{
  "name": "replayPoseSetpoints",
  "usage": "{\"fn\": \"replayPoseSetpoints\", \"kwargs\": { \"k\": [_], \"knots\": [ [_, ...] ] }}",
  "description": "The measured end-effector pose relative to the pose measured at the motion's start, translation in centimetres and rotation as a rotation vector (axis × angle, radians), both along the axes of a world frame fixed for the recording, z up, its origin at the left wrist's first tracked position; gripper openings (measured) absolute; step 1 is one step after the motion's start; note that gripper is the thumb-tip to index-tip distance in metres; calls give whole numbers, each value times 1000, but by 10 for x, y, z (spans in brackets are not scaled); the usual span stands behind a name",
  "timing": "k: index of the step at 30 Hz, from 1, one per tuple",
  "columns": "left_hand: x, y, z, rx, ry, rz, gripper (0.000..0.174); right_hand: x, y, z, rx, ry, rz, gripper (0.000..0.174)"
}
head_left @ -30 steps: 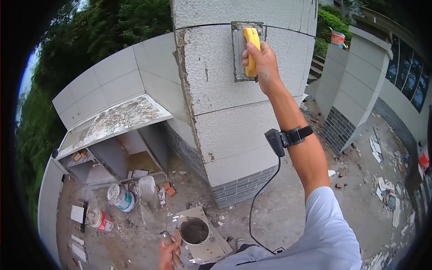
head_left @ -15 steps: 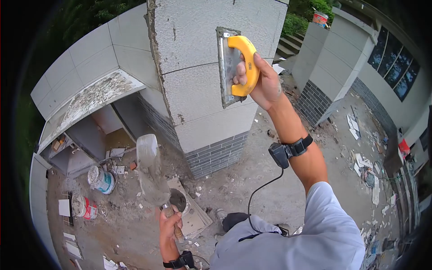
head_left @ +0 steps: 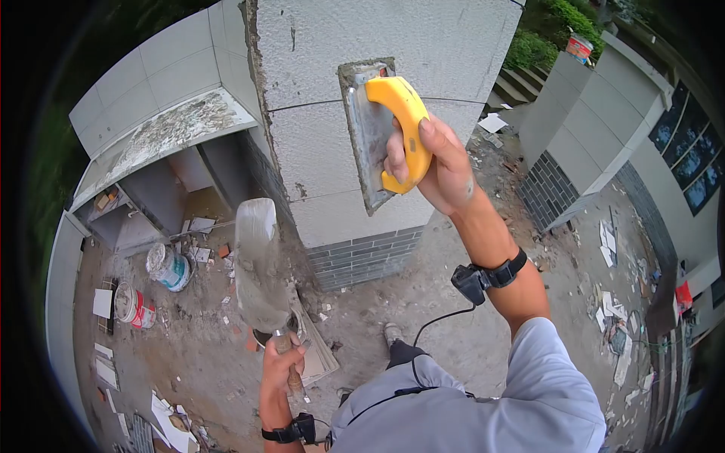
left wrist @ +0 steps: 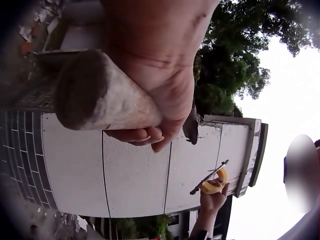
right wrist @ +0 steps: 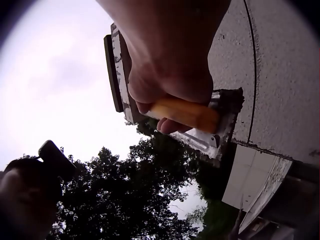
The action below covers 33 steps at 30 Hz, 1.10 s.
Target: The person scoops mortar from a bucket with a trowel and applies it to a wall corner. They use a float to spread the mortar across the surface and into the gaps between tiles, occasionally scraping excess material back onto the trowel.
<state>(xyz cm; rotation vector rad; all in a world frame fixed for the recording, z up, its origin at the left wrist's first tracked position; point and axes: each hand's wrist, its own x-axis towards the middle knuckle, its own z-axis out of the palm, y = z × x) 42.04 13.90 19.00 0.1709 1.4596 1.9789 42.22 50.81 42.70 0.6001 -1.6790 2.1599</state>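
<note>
My right hand [head_left: 449, 170] grips the yellow handle of a plastering trowel [head_left: 410, 124]. Its mortar-smeared metal plate overlaps the pale tiled pillar [head_left: 317, 162] in the head view, and the right wrist view shows the plate [right wrist: 205, 140] tilted beside the pillar face. Lower down, my left hand [head_left: 278, 370] is wrapped round the wooden handle of a hand trowel. The long blade [head_left: 257, 253] of this hand trowel is coated with grey mortar and points up toward the pillar. In the left wrist view the handle's butt end [left wrist: 82, 92] is close to the camera.
Behind the hand trowel's blade, a mortar bucket [head_left: 262, 334] is mostly hidden beside flat boards [head_left: 321, 355]. Two splattered buckets [head_left: 168, 266] [head_left: 134, 306] stand at left, near an open-fronted counter [head_left: 162, 143]. Tile scraps [head_left: 619, 340] litter the ground at right.
My right hand has drawn the plastering trowel down the pillar and tilted its plate from facing the wall. My left hand has raised the hand trowel beside it. The head view has shifted downward.
</note>
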Motion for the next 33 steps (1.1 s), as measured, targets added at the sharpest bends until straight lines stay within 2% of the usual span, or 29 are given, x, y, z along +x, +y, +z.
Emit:
{"fn": "replayPoseSetpoints", "kwargs": {
  "k": [4, 7, 10, 11, 13, 15, 16, 17, 20, 22, 24, 26, 27, 29, 33],
  "knots": [
    [11, 54, 16, -37, -36, 61, 20, -12, 57, -14, -69, 12, 31, 48],
    [19, 90, 24, -26, -22, 111, 21, -22, 89, -18, 11, 23, -24, 48],
    [25, 113, 34, -84, -2, 156, 20, -29, 115, -32, 591, 120, -269, 47],
    [26, 118, 35, -112, 4, 153, 24, -30, 123, -35, 581, 115, -257, 47],
    [26, 126, 38, -138, 9, 159, 28, -28, 129, -35, 761, 180, -323, 48],
    [23, 132, 41, -158, 16, 142, 27, -31, 135, -39, 760, 169, -335, 48],
    [20, 135, 43, -156, 20, 141, 27, -34, 137, -44, 643, 134, -291, 48],
    [17, 137, 46, -146, 31, 127, 23, -35, 138, -45, 527, 100, -251, 48],
    [6, 143, 47, -131, 52, 87, 19, -27, 132, -30, 402, 4, -173, 46],
    [-6, 140, 50, -126, 98, 59, 17, -26, 122, -23, 346, 86, -98, 40],
    [-14, 140, 53, -113, 126, 93, 16, -19, 114, -14, 428, 92, -76, 41],
    [-24, 141, 56, -73, 170, 5, 14, -10, 102, -12, 579, 69, -143, 42],
    [-29, 141, 57, -63, 179, 29, 14, -9, 97, -11, 590, 87, -124, 42],
    [-40, 142, 60, -60, 219, -5, 13, -9, 87, -6, 906, 328, -217, 44],
    [-58, 145, 71, -38, 278, 33, 18, -10, 67, 4, 1133, 539, -242, 45]
  ]
}}
